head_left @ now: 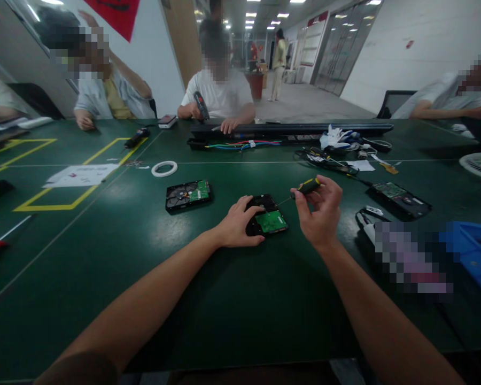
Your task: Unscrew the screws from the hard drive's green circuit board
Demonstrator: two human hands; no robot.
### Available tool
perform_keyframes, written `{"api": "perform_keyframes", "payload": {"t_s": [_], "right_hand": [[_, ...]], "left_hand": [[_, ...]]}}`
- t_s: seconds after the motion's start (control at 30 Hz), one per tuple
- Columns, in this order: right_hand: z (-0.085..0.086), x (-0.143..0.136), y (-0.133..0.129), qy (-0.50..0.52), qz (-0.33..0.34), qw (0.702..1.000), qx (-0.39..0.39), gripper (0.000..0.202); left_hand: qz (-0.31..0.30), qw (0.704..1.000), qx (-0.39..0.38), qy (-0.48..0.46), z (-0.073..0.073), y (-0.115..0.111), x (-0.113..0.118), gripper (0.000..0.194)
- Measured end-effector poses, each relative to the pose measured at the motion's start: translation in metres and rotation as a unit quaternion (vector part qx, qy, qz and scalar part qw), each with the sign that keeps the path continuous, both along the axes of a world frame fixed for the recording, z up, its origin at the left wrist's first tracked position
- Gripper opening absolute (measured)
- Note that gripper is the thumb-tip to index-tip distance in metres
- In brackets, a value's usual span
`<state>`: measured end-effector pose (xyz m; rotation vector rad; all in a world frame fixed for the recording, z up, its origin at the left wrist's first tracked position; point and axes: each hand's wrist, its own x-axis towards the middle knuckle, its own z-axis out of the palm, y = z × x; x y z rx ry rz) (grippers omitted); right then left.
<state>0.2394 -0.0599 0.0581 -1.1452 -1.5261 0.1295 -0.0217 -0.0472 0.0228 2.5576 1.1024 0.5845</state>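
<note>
A hard drive [271, 220] lies on the green table with its green circuit board facing up. My left hand [237, 224] is closed around its left side, the fingers over the top edge and the thumb along the near edge. In my right hand [321, 214] is a screwdriver [308, 186] with a yellow and black handle. Its thin shaft points left and down to the drive's right side; whether the tip touches a screw is too small to tell. To the left lies a second hard drive [188, 195], board side up.
A third hard drive [401, 199] and a blue bin [475, 256] are on the right. Farther back lie a roll of white tape [164, 169], cables [324, 160], gloves [339, 138] and a long black bar [296, 129]. Across the table, a person holds a power drill [201, 105].
</note>
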Motion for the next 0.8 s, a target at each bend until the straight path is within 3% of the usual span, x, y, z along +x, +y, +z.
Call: {"api": "perform_keyframes", "payload": {"t_s": [0.23, 0.5, 0.8], "right_hand": [[-0.0055, -0.005, -0.0043, -0.017, 0.045, 0.998, -0.03, 0.058], [-0.0073, -0.0039, -0.0012, -0.004, 0.047, 0.999, 0.024, 0.058], [-0.0093, -0.0006, 0.0021, -0.01, 0.031, 0.998, 0.056, 0.06]], "left_hand": [[-0.038, 0.999, 0.038, -0.004, -0.0016, 0.0, 0.0019, 0.09], [-0.067, 0.996, 0.062, -0.023, -0.0008, -0.0002, 0.0031, 0.078], [-0.051, 0.996, 0.072, -0.027, 0.0002, -0.0035, 0.0075, 0.069]]}}
